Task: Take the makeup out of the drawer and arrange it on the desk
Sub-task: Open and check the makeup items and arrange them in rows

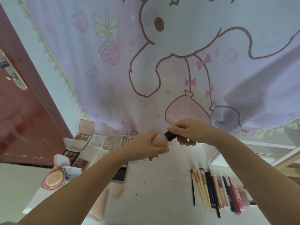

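Above the desk [162, 184], left hand [146, 146] grips a beige makeup sponge [159, 141]; right hand [190, 133] pinches a dark tube [171, 137], long axis pointing eight o'clock, touching the sponge.

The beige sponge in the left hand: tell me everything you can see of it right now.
The beige sponge is a rounded, egg-like makeup sponge, matte and soft-looking, plain tan with no visible marks. Only its upper, rounded end shows; the rest is hidden inside the left hand, whose fingers and thumb curl round it. It is held up above the white desk, not resting on anything. The tip of the dark tube held by the right hand sits right beside it; whether they touch cannot be told.
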Action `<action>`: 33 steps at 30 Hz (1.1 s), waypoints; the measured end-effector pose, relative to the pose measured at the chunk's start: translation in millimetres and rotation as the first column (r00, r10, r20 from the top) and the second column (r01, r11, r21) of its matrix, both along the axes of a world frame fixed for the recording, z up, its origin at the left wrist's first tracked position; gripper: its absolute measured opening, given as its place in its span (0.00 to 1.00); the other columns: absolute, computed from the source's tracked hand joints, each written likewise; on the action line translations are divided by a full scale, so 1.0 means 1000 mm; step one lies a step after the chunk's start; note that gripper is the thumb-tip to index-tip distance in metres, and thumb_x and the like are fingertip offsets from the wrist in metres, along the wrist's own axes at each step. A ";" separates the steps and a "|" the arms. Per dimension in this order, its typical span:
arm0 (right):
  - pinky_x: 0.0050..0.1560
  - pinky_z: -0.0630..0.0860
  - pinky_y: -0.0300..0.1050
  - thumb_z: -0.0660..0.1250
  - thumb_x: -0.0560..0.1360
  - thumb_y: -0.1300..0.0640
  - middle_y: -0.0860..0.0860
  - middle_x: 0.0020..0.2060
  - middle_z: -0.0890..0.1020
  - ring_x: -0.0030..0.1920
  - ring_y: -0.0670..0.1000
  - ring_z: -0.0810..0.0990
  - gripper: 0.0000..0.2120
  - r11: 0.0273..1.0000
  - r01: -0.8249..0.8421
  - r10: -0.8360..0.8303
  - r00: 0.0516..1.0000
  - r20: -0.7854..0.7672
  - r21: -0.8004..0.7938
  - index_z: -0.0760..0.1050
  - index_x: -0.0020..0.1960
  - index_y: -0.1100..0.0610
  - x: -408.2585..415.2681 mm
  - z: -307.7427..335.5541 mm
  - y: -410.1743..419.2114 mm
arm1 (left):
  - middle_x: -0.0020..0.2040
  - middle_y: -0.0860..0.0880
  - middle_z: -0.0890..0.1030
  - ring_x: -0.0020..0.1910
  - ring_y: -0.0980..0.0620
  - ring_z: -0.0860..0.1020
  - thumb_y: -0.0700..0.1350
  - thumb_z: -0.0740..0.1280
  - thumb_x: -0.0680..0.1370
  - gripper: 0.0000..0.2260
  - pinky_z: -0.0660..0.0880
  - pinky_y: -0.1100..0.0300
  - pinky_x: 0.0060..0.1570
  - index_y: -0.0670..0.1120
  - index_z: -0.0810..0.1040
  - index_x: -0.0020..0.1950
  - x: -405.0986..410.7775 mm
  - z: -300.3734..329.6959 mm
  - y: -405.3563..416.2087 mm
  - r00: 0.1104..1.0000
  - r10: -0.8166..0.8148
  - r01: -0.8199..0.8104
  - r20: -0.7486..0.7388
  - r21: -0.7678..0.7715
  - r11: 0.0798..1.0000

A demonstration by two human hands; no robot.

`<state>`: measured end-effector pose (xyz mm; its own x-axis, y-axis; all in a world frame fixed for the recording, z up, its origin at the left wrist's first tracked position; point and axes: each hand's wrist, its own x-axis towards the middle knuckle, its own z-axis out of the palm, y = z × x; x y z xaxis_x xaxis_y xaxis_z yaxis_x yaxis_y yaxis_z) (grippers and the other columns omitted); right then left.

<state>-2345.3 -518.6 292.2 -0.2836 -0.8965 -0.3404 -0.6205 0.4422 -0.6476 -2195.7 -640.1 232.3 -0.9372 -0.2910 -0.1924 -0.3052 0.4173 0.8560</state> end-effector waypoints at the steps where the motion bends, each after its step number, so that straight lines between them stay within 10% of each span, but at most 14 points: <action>1: 0.26 0.69 0.34 0.59 0.79 0.47 0.48 0.30 0.78 0.24 0.43 0.71 0.11 1.000 -0.014 0.014 1.000 -0.013 -0.024 0.74 0.45 0.53 -0.002 0.001 0.001 | 0.37 0.50 0.81 0.28 0.58 0.76 0.52 0.71 0.73 0.15 0.72 0.66 0.27 0.51 0.74 0.57 -0.002 0.001 0.000 1.000 0.000 0.000 -0.009 0.012 1.000; 33: 0.23 0.63 0.33 0.61 0.79 0.56 0.49 0.27 0.70 0.22 0.42 0.64 0.06 0.977 0.168 -0.155 0.982 0.105 -0.131 0.75 0.46 0.55 -0.035 0.002 0.017 | 0.33 0.53 0.80 0.29 0.55 0.77 0.50 0.72 0.73 0.09 0.70 0.64 0.26 0.57 0.74 0.49 -0.003 -0.033 -0.010 0.998 0.006 0.002 -0.056 0.132 0.991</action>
<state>-2380.3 -501.3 294.2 -0.4011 -0.8819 -0.2478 -0.4824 0.4334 -0.7612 -2198.3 -649.9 198.9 -0.9470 -0.2683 -0.1767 -0.2562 0.2989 0.9193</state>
